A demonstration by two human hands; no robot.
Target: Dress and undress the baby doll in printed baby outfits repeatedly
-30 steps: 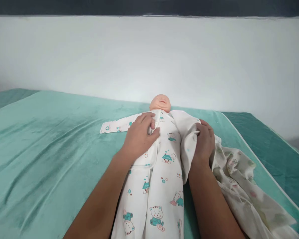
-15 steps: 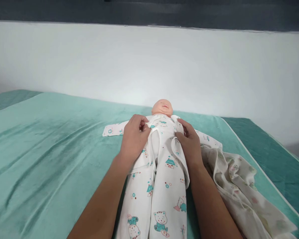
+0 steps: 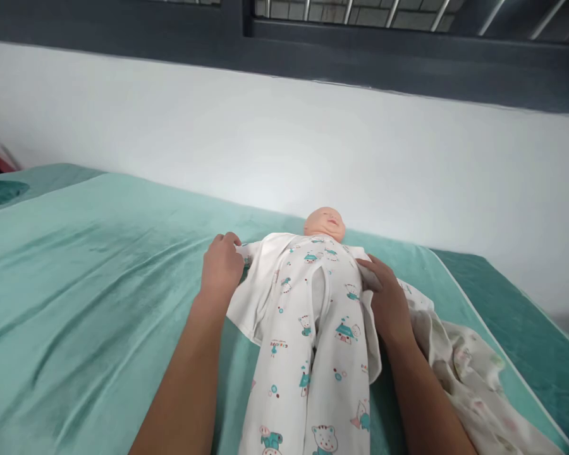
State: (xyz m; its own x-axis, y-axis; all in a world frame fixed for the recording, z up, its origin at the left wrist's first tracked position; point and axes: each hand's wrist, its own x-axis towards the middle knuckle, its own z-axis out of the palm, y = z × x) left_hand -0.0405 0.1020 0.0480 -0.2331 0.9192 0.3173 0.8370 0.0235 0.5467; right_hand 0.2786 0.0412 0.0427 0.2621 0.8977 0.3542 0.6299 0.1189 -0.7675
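A baby doll (image 3: 325,222) lies on its back on a teal bed cover (image 3: 90,284), head toward the wall. It wears a white sleepsuit (image 3: 313,322) printed with teal cats and houses. My left hand (image 3: 221,268) is closed on the suit's left sleeve at the doll's shoulder. My right hand (image 3: 387,297) lies along the suit's right side at the chest, fingers curled into the cloth fold.
A crumpled pale patterned cloth (image 3: 474,373) lies to the right of the doll near the bed's right edge. A white wall (image 3: 313,139) runs close behind the doll's head, with a dark window frame (image 3: 313,38) above.
My left hand slid from the doll's chest out to the left sleeve. My right hand shifted outward to the suit's right side. The view tilted up.
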